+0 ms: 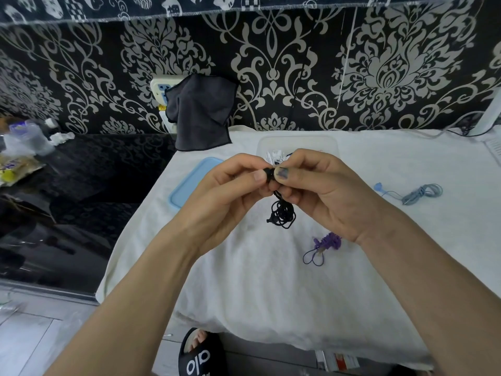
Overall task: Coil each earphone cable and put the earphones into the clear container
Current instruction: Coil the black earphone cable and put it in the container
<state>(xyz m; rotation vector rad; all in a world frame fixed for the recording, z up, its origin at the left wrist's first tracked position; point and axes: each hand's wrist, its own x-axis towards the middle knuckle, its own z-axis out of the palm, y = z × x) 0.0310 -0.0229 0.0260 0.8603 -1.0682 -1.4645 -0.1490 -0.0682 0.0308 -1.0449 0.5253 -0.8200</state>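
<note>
- Four earphones counted: black earphones (pixel 280 210) in hand, purple earphones (pixel 324 246) and blue-grey earphones (pixel 417 192) on the white towel (pixel 271 289), white earphones (pixel 275 156) inside the clear container (pixel 298 141).
- Left hand (pixel 230 185) and right hand (pixel 317 188) both pinch the black set's top; its tangle hangs below the fingers.
- Blue lid (pixel 189 183) at the towel's left edge.
- Near edge bare.
</note>
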